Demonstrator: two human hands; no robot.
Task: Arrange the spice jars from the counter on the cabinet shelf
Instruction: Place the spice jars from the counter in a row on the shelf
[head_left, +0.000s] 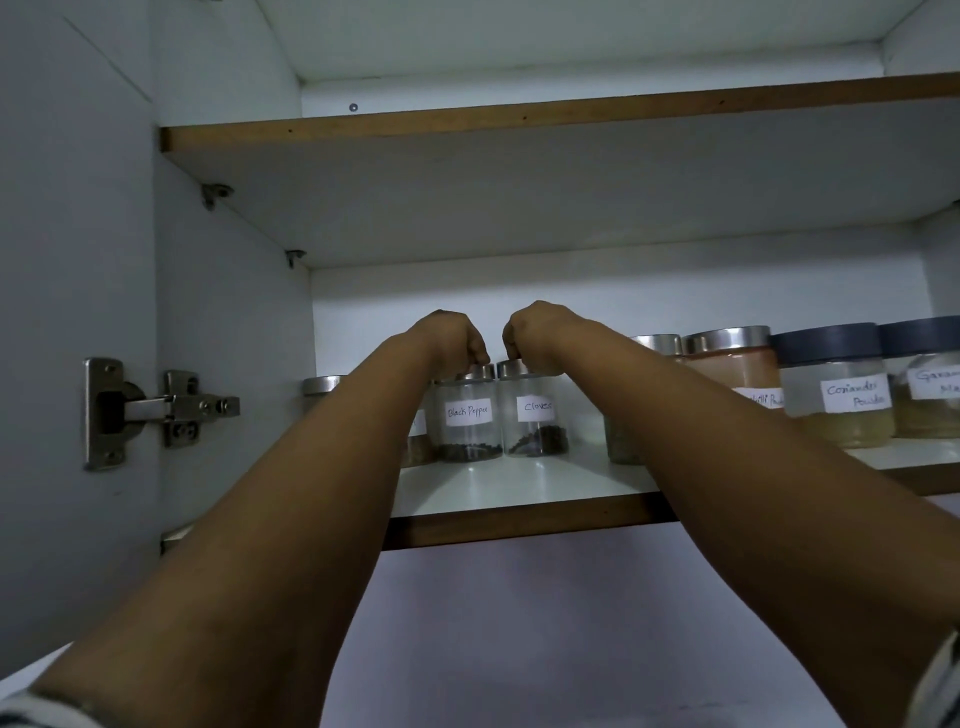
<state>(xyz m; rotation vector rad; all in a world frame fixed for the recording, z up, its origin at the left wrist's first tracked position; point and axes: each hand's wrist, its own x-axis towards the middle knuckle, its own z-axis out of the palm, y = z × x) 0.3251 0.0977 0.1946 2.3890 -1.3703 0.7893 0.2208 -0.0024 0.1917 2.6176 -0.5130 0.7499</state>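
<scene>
Two small glass jars with steel lids stand side by side on the white cabinet shelf (519, 486). The one labelled Black Pepper (468, 434) has my left hand (451, 340) gripping its lid from above. The Cloves jar (536, 428) sits just to its right, and my right hand (535, 335) grips that lid with curled fingers. Both jars are upright and rest on the shelf. Another steel-lidded jar (322, 387) is partly hidden behind my left forearm.
To the right stand a steel-lidded jar of reddish powder (732, 371), a dark-lidded Coriander Powder jar (836, 397) and another dark-lidded jar (930, 392). An upper shelf (519, 122) runs overhead. The open door's hinge (161, 410) is at the left.
</scene>
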